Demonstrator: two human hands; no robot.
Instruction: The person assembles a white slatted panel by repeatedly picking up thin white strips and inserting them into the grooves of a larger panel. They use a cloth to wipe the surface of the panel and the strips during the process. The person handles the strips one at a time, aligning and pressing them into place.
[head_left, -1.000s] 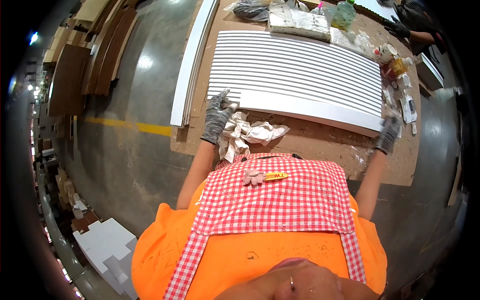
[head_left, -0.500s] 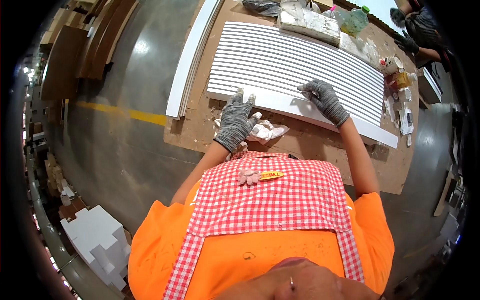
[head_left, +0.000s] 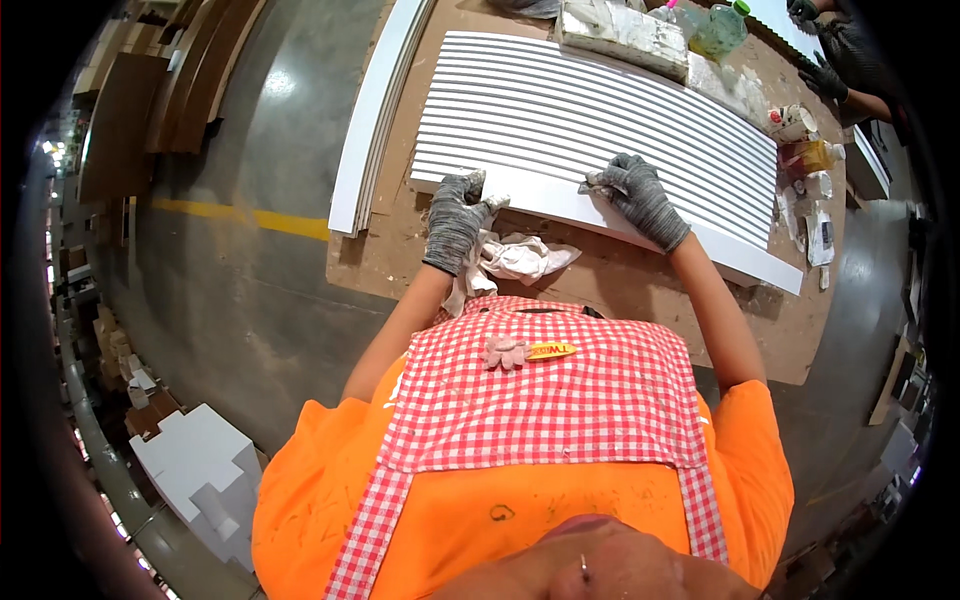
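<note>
A white slatted panel [head_left: 590, 125], striped with dark parallel lines and with a broader plain strip along its near side, lies on the brown worktable [head_left: 590, 262]. My left hand [head_left: 455, 222], in a grey mottled glove, is closed on the panel's near edge toward its left end, thumb apart from the curled fingers. Farther right, my right hand [head_left: 642, 203], gloved alike, presses bent fingers onto the near strip. Its fingertips pinch something small and pale that I cannot make out. A crumpled white cloth [head_left: 525, 258] lies beside my left hand.
Long white boards [head_left: 375, 130] are stacked along the table's left side. At the back are a whitish block [head_left: 622, 38] and a green-capped bottle [head_left: 718, 30]. A cup [head_left: 790, 123] and a jar of amber liquid [head_left: 812, 156] stand right. A co-worker's gloved hand [head_left: 822, 78] shows beyond.
My left hand has shifted slightly left, and its fingers have curled in from a spread pose. The right hand has moved a little left along the near strip, fingers more bent.
</note>
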